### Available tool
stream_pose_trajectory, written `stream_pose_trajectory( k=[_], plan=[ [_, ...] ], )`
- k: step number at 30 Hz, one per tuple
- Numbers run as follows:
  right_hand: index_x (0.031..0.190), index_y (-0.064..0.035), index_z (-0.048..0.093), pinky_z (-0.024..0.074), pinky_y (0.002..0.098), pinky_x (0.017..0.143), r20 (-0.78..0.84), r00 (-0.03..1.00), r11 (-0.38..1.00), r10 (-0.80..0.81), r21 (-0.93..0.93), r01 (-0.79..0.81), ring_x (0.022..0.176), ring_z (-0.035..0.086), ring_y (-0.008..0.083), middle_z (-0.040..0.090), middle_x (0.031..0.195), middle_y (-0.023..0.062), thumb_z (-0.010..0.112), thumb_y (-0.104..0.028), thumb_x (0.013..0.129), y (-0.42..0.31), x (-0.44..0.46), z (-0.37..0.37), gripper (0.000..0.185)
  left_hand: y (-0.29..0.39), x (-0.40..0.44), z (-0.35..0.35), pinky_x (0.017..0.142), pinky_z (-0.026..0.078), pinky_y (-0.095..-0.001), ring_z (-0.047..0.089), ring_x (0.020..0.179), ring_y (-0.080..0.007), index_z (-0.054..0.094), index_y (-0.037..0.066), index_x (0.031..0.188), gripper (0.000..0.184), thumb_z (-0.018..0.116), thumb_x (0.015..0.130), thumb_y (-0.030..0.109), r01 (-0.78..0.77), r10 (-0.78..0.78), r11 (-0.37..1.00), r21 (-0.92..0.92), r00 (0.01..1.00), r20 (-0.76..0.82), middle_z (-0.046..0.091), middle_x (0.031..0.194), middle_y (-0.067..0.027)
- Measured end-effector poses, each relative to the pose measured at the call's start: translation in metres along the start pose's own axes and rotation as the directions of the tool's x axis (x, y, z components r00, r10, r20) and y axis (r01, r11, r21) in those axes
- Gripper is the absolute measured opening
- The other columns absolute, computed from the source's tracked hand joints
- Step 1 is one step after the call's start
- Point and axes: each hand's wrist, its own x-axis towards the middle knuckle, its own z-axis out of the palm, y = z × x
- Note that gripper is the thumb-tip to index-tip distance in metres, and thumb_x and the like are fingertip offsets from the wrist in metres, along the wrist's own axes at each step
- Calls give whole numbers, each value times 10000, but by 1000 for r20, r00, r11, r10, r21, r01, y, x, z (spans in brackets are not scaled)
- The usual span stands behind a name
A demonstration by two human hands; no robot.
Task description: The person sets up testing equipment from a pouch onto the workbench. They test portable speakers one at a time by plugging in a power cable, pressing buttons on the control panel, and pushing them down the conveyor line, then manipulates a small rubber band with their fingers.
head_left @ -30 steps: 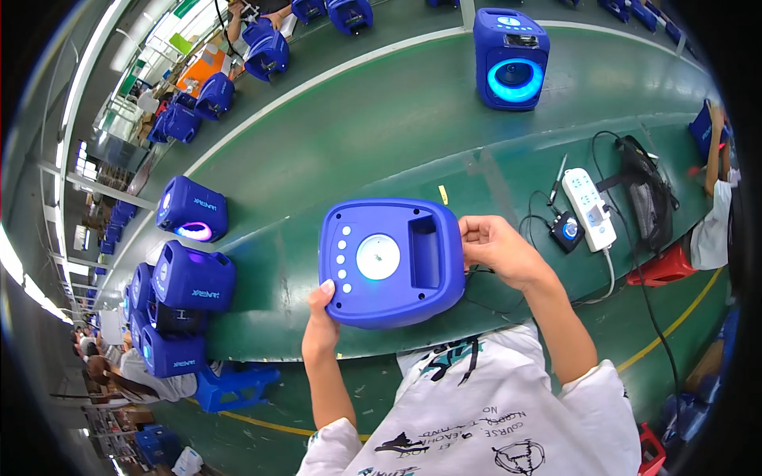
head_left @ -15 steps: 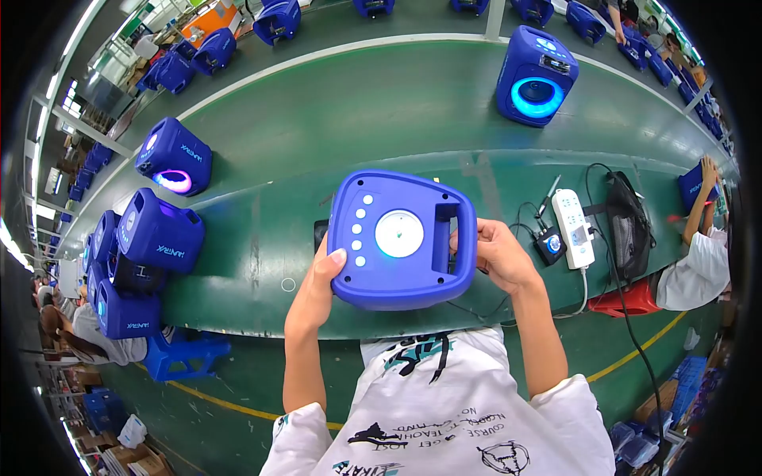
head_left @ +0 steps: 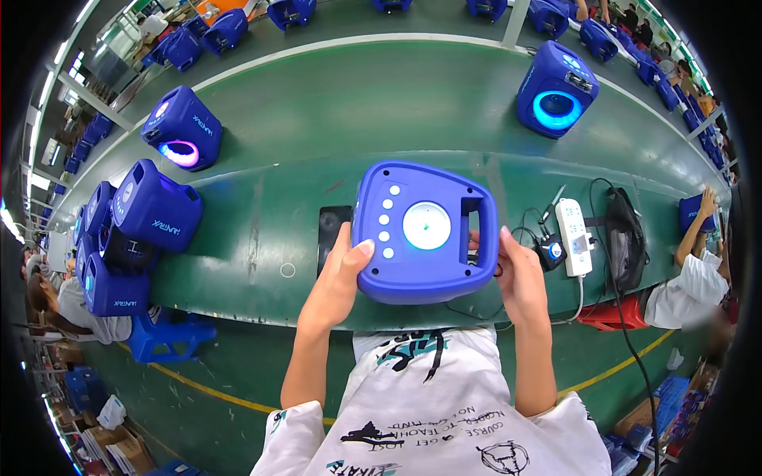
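A blue portable speaker point(head_left: 444, 274) is held above the green workbench, its top panel facing me. That panel has a column of white buttons, a round white dial lit green at its centre, and a handle opening. My left hand point(head_left: 343, 270) grips the left side, thumb on the lower left corner. At the handle, my right hand point(head_left: 522, 278) is closed around the bar, with fingertips showing inside the opening. Something small and dark shows by those fingertips; I cannot make it out. A black phone-like slab point(head_left: 333, 226) lies beside my left hand.
A white power strip point(head_left: 573, 234), a small black adapter point(head_left: 550, 250) and a black bag point(head_left: 625, 238) lie to the right. Lit speakers stand at the back, one right point(head_left: 558, 91) and one left point(head_left: 184, 131). Stacked speakers point(head_left: 155, 206) occupy the left. Co-workers sit at both sides.
The speaker and both hands have shifted right in view and tilted slightly. More of the black slab shows now. My right thumb has moved up alongside the handle.
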Motion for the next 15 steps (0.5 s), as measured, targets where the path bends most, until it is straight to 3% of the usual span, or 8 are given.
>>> stream_pose_trajectory(
  k=[2,6,9,12,15],
  plan=[
    [1229,62,741,420,236,756,-55,998,1000,1,15,0,888,636,75,779,1117,98,517,-390,1132,-2,-5,8,513,-6,2,1,1140,363,-370,522,1266,-273,430,-107,1446,827,512,967,562,-3,3,1000,8,1000,-26,575,1339,-240],
    [1267,78,722,462,254,889,-37,999,1000,-26,-4,26,1029,671,123,750,1210,113,517,-413,1126,-8,-16,14,551,2,1,3,1090,404,-395,545,1177,-264,459,-101,1343,770,517,968,569,-12,12,1000,-14,1000,16,589,1270,-238],
    [1209,84,751,412,323,1073,33,992,987,-121,-100,124,1126,629,178,715,1230,128,638,-398,1067,-1,-18,1,514,-1,0,11,1022,452,-410,579,1071,-263,460,-100,1283,748,528,977,579,-38,38,999,-5,999,-5,621,1137,-240],
    [1155,106,759,391,335,1084,-36,994,981,-107,-164,100,1168,601,185,688,1267,131,686,-343,1025,-13,-16,2,473,-5,3,23,951,490,-417,610,972,-277,459,-96,1232,714,547,995,571,-67,67,997,30,998,17,637,1013,-253],
    [1171,122,755,390,316,1067,-63,993,985,-95,-153,85,1129,598,169,645,1186,86,697,-301,994,-17,-16,-4,462,-7,6,29,897,509,-432,639,918,-313,456,-85,1166,653,575,1015,539,-85,84,996,40,996,24,648,967,-286]
  ],
)
